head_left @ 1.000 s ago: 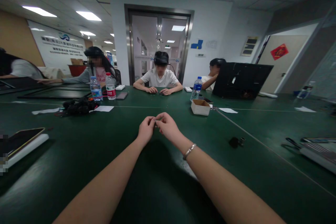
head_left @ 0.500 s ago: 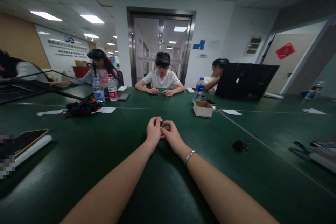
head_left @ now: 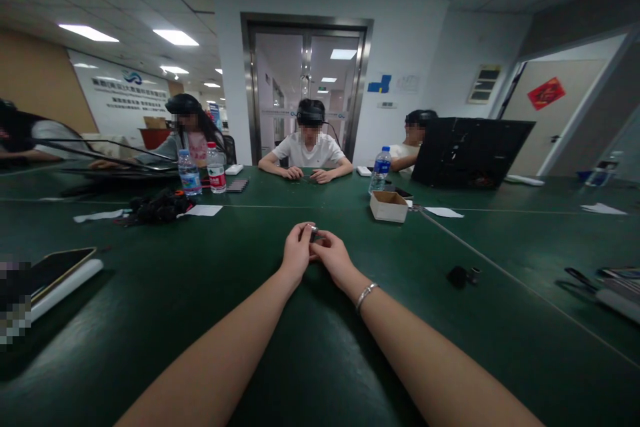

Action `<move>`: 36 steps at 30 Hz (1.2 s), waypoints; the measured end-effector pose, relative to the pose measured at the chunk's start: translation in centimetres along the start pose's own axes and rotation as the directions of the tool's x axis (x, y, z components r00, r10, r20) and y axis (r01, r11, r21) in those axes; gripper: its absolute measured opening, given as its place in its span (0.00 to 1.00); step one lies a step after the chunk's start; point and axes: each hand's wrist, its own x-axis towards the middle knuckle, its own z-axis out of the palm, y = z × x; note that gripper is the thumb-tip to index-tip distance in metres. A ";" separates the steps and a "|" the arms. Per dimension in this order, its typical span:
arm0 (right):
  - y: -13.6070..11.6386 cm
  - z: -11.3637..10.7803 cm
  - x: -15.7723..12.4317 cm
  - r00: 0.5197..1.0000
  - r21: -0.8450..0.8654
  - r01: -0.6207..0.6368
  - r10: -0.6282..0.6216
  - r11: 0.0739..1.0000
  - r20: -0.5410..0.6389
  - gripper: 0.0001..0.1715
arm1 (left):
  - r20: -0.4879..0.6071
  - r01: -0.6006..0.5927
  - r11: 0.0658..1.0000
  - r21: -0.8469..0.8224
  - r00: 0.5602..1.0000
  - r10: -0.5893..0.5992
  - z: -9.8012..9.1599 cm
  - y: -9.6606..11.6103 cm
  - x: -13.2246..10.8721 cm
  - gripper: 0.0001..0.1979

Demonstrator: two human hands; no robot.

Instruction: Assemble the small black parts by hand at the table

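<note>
Both of my hands meet over the middle of the green table (head_left: 200,293). My left hand (head_left: 296,252) and my right hand (head_left: 332,255) are closed in a pinch around a small dark and silvery part (head_left: 313,233) held between the fingertips. It is too small to name. A silver bracelet (head_left: 366,295) sits on my right wrist. A small black piece with a short metal cylinder (head_left: 463,275) lies on the table to the right of my hands.
A small cardboard box (head_left: 389,205) stands beyond my hands. Bottles (head_left: 189,172) and a black heap (head_left: 156,208) lie at the left, a phone on a white slab (head_left: 55,272) nearer left, an open laptop (head_left: 470,152) at the right. Several people sit across the table.
My hands have sunk a little toward the table and drifted right, fingertips staying together on the small part. The view has shifted slightly.
</note>
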 end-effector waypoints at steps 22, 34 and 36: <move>0.2 -4.0 1.3 0.987 -0.409 0.154 -0.126 0.900 0.096 0.20 | 0.213 0.131 0.989 -0.063 0.970 -0.115 -2.3 -0.8 1.8 0.17; -0.7 -3.8 1.1 0.998 -0.224 0.046 -0.035 0.974 0.055 0.19 | 0.223 0.147 0.989 -0.019 0.965 -0.140 -3.1 -0.5 1.8 0.18; -0.7 -3.9 1.0 0.997 -0.219 0.050 -0.038 0.974 0.061 0.20 | 0.235 0.144 0.990 -0.006 0.962 -0.139 -3.1 -0.6 1.8 0.18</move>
